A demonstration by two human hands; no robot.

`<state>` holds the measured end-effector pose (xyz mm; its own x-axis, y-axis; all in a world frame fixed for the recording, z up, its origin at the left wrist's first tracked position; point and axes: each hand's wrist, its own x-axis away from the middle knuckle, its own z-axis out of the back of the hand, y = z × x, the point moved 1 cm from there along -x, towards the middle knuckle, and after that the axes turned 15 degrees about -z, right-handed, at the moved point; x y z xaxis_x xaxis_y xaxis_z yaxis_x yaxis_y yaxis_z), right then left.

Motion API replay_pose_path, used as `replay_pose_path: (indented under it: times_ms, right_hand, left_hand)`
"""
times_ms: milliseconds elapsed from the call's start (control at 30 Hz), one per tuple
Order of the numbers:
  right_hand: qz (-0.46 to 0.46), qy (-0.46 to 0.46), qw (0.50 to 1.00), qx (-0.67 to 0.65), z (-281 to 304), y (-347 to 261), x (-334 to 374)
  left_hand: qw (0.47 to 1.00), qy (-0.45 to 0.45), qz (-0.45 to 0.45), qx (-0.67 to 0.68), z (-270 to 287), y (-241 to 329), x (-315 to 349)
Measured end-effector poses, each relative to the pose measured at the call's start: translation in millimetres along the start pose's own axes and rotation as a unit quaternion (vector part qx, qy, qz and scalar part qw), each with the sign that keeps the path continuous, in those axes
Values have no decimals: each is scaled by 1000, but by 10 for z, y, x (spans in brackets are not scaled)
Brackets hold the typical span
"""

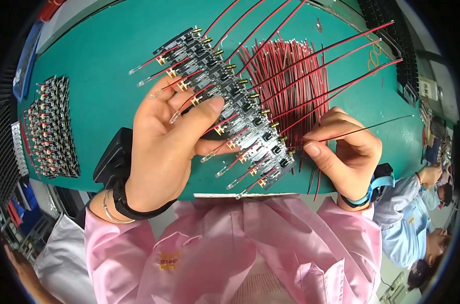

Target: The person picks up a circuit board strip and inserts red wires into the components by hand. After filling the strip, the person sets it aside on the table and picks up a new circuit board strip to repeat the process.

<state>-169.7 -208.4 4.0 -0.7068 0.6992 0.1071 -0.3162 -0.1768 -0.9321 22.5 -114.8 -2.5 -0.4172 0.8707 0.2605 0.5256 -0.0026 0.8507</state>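
My left hand (164, 131) is closed around a long black circuit board panel (235, 101), tilted from upper left to lower right above the mat. Short red leads with clear glass-like tips stick out along its near-left edge. Several long red-and-black wires run from its far-right edge. In my right hand (346, 152), thumb and forefinger pinch a thin red-and-black wire (371, 126) close to the panel's lower right end. Whether the wire's inner end touches the board, I cannot tell. Behind the panel lies a large bundle of red and black wires (290, 76) on the mat.
A stack of wired circuit boards (52, 126) lies at the left of the green mat (108, 45). A black object (113, 157) stands beside my left wrist. An orange-yellow loop (374, 58) is at the far right. Another person in light blue (402, 223) sits at the right.
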Motion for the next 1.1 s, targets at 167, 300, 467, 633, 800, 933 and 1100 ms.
replay_pose_path:
  times_ms: [167, 300, 467, 633, 800, 933, 1100]
  right_hand:
    - [14, -3, 1000, 5, -17, 4, -27]
    - [-4, -20, 1000, 14, -11, -9, -28]
    - [-80, -60, 995, -12, 86, -33, -31]
    - [-138, 96, 985, -24, 369, -31, 75]
    - [-151, 229, 961, 25, 699, 128, 36]
    - [-135, 231, 963, 27, 757, 225, -21]
    - [-171, 235, 955, 57, 757, 290, -89]
  left_hand:
    - [999, -10, -11, -51, -15, -35, 12]
    - [1000, -7, -6, -2, 4, -37, -2]
    - [1000, 0, -8, 6, 30, -5, -3]
    - [1000, -8, -22, 19, 18, 37, -17]
    - [1000, -4, -23, 17, 22, 22, -20]
    - [1000, -3, -24, 20, 26, 28, -25]
    - [999, -4, -28, 19, 32, 27, -21]
